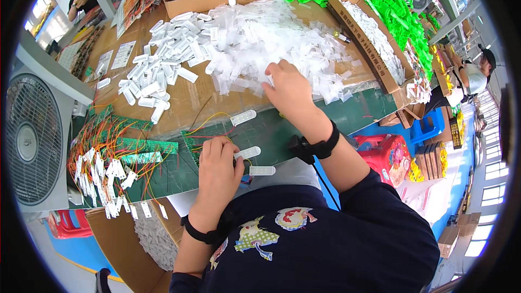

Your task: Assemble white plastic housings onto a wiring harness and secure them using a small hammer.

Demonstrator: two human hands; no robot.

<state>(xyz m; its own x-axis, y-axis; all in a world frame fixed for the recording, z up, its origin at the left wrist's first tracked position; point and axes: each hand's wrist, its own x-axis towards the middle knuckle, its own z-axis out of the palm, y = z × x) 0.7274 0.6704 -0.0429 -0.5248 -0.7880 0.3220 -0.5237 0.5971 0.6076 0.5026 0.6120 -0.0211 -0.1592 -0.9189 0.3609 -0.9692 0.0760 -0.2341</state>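
Note:
My left hand [220,165] is closed at the green mat's near edge, thumb and fingers on a white rounded LED light module [249,153]. Two similar modules lie close by: one white LED module [243,118] beyond the hand and another white module [262,171] at the table's edge. Thin red and yellow wires run from beneath the fingers, which hide part of a green circuit board. Out over the near side of a heap of clear plastic covers [255,32], my right hand [290,89] pinches what looks like one cover, partly hidden by its fingers.
White plastic housings [173,49] lie piled left of the covers. Wired green boards [141,145] with white tabs spread at left, beside a grey fan [33,138]. Bright green parts [374,0] and a cardboard box [366,43] of white pieces stand at right. Other people work farther off.

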